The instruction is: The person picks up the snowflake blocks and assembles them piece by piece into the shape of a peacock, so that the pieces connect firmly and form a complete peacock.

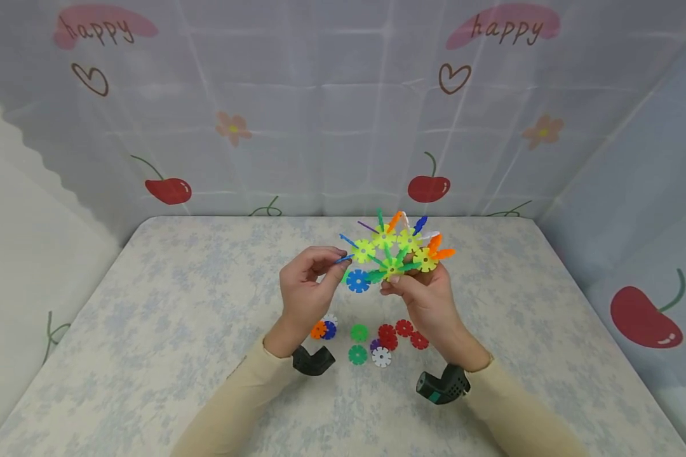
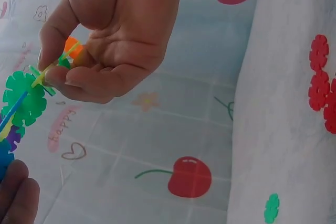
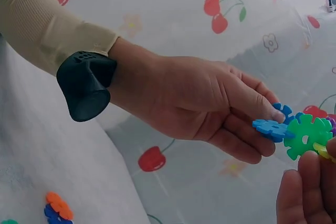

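Observation:
An assembly of notched plastic discs (image 1: 385, 237) hangs raised above the table: yellow discs in a ring, with green, orange, white, blue and purple discs standing out. My right hand (image 1: 425, 295) pinches it at the lower yellow disc, between thumb and fingers; the right hand (image 2: 123, 40) also shows in the left wrist view. With thumb and fingertips, my left hand (image 1: 311, 279) pinches a blue disc (image 3: 273, 128) at the assembly's left side. Whether that disc is slotted in, I cannot tell. A larger-looking blue disc (image 1: 358, 281) faces the head camera between the hands.
Loose discs lie on the patterned table (image 1: 166, 317) below the hands: red discs (image 1: 404, 328), green discs (image 1: 357, 355), a white disc (image 1: 382, 357) over a purple one, and an orange disc (image 1: 319, 330) beside dark blue. A printed curtain (image 1: 320, 146) stands behind.

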`<act>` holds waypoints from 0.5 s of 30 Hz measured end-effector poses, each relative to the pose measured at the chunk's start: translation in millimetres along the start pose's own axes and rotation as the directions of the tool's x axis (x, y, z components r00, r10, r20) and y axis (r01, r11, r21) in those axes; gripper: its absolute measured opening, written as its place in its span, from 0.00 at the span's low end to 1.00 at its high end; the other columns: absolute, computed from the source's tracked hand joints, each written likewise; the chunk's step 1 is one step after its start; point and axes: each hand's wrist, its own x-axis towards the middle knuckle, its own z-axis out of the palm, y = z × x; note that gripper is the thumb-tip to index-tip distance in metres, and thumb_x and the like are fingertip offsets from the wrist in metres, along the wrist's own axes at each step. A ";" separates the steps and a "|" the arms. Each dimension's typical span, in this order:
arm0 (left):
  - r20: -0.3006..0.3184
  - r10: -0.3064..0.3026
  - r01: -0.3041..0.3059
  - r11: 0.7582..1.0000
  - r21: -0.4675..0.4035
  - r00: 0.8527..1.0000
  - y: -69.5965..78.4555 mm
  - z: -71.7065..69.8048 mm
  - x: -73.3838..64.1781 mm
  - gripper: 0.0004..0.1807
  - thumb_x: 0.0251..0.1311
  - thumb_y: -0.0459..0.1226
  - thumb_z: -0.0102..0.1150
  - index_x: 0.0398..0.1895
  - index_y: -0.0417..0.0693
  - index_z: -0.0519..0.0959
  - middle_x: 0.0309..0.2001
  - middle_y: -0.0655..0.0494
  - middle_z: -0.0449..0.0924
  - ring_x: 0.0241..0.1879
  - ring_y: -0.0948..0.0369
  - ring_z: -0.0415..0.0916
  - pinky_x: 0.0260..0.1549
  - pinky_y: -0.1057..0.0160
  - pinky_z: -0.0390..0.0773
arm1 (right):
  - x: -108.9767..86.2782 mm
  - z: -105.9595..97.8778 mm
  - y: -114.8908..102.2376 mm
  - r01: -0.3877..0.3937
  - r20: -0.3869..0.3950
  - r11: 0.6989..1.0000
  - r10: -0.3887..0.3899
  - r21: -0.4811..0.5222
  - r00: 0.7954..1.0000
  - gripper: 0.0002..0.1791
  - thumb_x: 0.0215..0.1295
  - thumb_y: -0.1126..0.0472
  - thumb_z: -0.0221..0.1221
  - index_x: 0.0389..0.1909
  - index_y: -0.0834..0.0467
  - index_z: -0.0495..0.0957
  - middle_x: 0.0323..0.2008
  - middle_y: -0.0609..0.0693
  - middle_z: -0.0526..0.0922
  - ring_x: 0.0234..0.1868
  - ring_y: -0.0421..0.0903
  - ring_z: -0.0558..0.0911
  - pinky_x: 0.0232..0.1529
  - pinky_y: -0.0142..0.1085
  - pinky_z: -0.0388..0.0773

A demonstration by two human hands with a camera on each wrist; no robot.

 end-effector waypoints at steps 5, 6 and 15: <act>0.019 -0.003 0.003 1.000 -0.008 1.000 -0.4 -0.4 0.2 0.04 0.58 0.21 0.64 0.34 0.28 0.78 0.36 0.30 0.83 0.44 0.70 0.85 0.45 0.67 0.87 | 0.9 -2.2 -2.9 0.002 0.015 1.000 -0.002 -0.024 1.000 0.21 0.63 0.79 0.52 0.50 0.52 0.70 0.43 0.42 0.84 0.33 0.39 0.86 0.42 0.32 0.87; 0.031 -0.001 0.001 1.000 -0.013 1.000 -0.8 -1.1 0.4 0.05 0.59 0.22 0.65 0.35 0.28 0.78 0.36 0.30 0.83 0.44 0.70 0.85 0.45 0.67 0.87 | 1.7 -3.0 -3.4 0.008 0.022 1.000 -0.007 -0.019 1.000 0.23 0.62 0.79 0.51 0.51 0.53 0.70 0.42 0.42 0.84 0.33 0.39 0.86 0.41 0.32 0.88; 0.080 -0.022 0.022 1.000 0.002 0.997 2.4 1.8 -1.7 0.09 0.54 0.17 0.64 0.36 0.30 0.78 0.37 0.32 0.85 0.43 0.64 0.88 0.44 0.66 0.87 | 6.0 -11.1 -4.6 0.049 0.109 0.999 -0.049 0.004 0.993 0.25 0.58 0.80 0.51 0.52 0.53 0.74 0.42 0.42 0.86 0.36 0.39 0.87 0.41 0.33 0.88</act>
